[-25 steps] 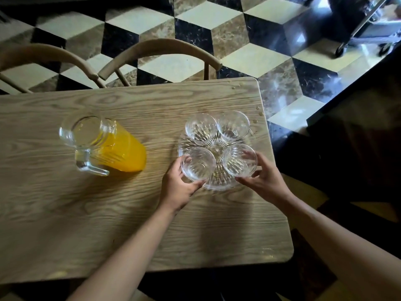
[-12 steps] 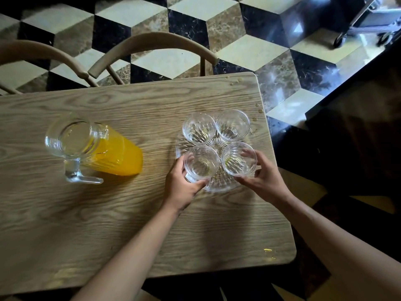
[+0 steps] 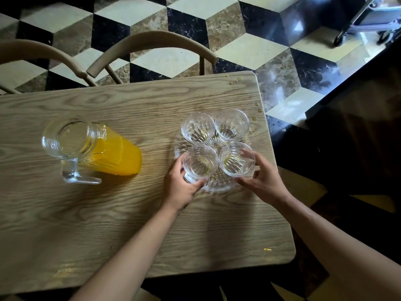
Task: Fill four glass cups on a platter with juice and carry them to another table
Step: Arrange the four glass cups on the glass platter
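Observation:
A round ribbed glass platter (image 3: 219,184) sits near the right end of the wooden table (image 3: 108,213). On it stand several clear glass cups, with at most a thin film of yellowish liquid in the bottoms. My left hand (image 3: 180,185) grips the near-left cup (image 3: 200,164). My right hand (image 3: 262,179) curls round the near-right cup (image 3: 236,159). The two far cups (image 3: 197,127) (image 3: 232,122) stand untouched. A glass pitcher (image 3: 91,148) of orange juice stands to the left, its handle pointing toward me.
Two curved wooden chair backs (image 3: 152,42) stand behind the table's far edge. Small juice drops (image 3: 234,81) lie on the table's far right corner and right edge. A dark surface (image 3: 358,137) lies to the right. A wheeled cart (image 3: 368,22) stands on the tiled floor.
Both hands keep their hold on the two near cups, which have slid slightly closer together on the platter. The camera view has shifted a little.

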The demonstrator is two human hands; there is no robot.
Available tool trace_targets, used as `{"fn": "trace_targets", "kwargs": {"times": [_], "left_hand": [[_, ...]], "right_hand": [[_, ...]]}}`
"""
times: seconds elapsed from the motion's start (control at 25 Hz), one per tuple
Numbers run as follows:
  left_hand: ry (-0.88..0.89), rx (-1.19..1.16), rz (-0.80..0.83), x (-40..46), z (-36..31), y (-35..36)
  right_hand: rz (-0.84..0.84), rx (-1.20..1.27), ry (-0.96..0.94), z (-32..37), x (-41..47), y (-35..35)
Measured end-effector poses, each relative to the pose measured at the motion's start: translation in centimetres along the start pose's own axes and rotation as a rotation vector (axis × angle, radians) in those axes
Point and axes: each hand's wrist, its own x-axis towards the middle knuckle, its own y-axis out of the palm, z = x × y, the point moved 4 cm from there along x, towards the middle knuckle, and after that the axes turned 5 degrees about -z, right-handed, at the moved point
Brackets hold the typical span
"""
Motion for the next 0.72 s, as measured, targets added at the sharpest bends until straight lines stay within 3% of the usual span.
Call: {"fn": "trace_targets", "kwargs": {"times": [0.72], "left_hand": [[0.049,0.085,-0.124,-8.5,-1.8,-3.1]], "right_hand": [[-0.041,0.058,0.099,1.8,-6.1,-1.9]]}}
